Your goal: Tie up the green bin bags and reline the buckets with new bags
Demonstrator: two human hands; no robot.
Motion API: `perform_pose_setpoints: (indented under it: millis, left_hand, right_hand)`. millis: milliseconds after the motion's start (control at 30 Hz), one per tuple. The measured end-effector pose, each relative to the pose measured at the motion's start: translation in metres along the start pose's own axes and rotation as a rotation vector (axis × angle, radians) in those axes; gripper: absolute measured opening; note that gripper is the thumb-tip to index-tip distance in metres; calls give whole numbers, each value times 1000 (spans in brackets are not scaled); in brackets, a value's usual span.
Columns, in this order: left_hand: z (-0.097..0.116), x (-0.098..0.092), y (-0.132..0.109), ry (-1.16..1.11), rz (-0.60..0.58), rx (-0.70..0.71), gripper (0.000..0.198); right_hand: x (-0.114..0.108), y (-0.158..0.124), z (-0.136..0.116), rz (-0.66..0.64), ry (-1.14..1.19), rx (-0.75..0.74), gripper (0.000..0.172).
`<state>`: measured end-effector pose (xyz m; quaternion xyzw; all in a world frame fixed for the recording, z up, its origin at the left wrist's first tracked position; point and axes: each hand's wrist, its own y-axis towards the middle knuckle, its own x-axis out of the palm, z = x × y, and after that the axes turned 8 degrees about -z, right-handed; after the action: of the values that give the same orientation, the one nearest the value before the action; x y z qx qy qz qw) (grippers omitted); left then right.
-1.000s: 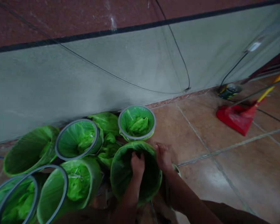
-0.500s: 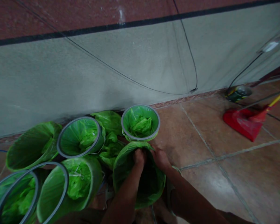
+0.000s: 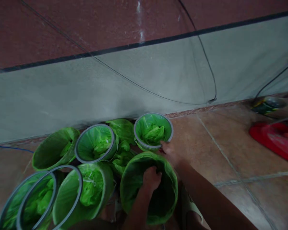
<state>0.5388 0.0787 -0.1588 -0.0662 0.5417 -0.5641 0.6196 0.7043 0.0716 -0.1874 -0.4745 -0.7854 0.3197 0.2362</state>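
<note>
Since the earlier frame, the left hand (image 3: 152,178) and right hand (image 3: 168,149) had moved apart. Lined bins (image 3: 108,187) stood lower left. At lower centre, the left hand was half-curled inside the green bin (image 3: 132,182), grip indeterminable; the right, fingers bent, was beside the grey-rimmed bin (image 3: 144,146), grip unclear. Steadying one side while working inside appeared advisable.

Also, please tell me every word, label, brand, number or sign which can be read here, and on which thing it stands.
No text can be read.
Dark green and yellow container by the wall: too blurred to tell any print.
Small pale patch inside one grey-rimmed bin: too small to tell.
Red dustpan: none visible.
</note>
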Motion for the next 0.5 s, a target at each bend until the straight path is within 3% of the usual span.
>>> perform_pose_setpoints:
  millis: [100, 233, 333, 400, 500]
  left_hand:
    - [0, -1, -5, -56, 30, -18, 32]
    - [-5, -10, -15, -173, 157, -47, 29]
    - [-15, -14, -22, -232, 316, -113, 29]
    - [-23, -12, -24, -237, 408, -172, 32]
    - [-28, -8, -16, -201, 385, -256, 46]
  right_hand:
    - [15, 9, -4, -21, 5, -33, 13]
    - [12, 1, 0, -69, -119, -113, 27]
    - [-2, -19, 11, -65, -451, -323, 34]
    - [-11, -34, 19, -176, -709, -492, 34]
    - [-20, -49, 25, -356, -1033, -614, 34]
